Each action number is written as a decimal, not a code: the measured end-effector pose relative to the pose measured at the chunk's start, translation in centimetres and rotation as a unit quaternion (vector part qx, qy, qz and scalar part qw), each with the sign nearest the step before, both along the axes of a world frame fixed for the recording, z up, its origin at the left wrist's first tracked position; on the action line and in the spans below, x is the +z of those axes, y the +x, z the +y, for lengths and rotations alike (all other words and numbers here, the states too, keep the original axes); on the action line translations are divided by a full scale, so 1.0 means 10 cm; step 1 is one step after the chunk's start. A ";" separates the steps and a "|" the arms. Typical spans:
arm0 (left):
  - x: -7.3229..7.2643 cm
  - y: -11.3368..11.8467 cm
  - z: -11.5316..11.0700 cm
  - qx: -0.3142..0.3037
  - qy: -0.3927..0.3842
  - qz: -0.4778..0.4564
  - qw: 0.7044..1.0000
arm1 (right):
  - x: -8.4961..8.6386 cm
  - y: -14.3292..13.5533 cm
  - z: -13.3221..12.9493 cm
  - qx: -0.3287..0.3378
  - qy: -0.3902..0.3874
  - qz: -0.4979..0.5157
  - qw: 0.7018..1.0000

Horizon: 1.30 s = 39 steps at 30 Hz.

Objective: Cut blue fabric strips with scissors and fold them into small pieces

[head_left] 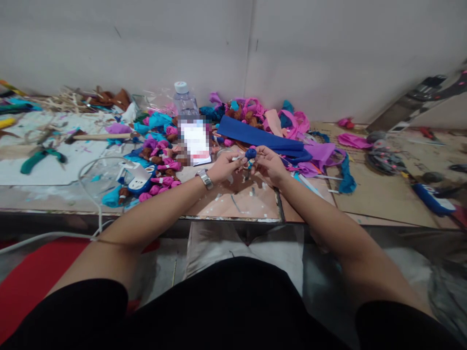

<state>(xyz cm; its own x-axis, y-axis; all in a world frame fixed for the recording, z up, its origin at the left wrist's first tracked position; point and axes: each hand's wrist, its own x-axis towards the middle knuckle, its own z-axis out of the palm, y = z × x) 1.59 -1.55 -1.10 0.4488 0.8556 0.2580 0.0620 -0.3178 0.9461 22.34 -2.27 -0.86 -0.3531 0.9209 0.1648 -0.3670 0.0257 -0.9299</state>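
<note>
Between my two hands, over the middle of the table, is a small round dark blue bundle (250, 153). My left hand (228, 166), with a metal watch at the wrist, pinches it from the left. On its right side the fingers of my right hand (268, 164) are bent round and touch it. Just behind my hands lies a long folded blue strip (260, 135). A phone (196, 141) with a lit screen stands behind my left hand, beside a heap of pink, brown and blue bundles (160, 167).
A capped bottle (185, 101) stands near the wall. Green pliers (42, 160) and a hammer (98, 136) lie left, near a white cable (99, 214). Purple strips (321, 154) and cardboard (386, 194) are on the right. The table's front edge (233, 221) runs below my forearms.
</note>
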 end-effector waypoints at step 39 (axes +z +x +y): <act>-0.01 -0.02 0.02 0.005 0.084 0.061 0.995 | -0.10 0.00 0.05 -0.032 0.007 -0.055 0.998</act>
<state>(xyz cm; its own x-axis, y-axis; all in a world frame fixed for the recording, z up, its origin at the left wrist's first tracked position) 1.36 -1.40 -1.23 0.4770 0.8098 0.3416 0.1765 -0.4690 0.8654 22.36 -1.75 -1.82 -0.3095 0.9402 0.1421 -0.2608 0.0598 -0.9635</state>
